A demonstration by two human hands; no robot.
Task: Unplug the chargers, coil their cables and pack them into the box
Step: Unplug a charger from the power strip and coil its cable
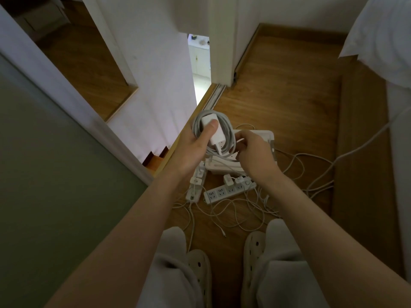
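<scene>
No readable text, label or number shows on any charger, strip or box

We see a wooden floor, white perforated slippers on it, a white bedsheet at right, and a bright doorway ahead.

The charger was formed of smooth white plastic; the coiled cable was sheathed in smooth, faintly glossy white plastic. The power strip was moulded in matt white plastic. The floor was laid in satin-finished wood. The trousers were made of soft cloth.
</scene>
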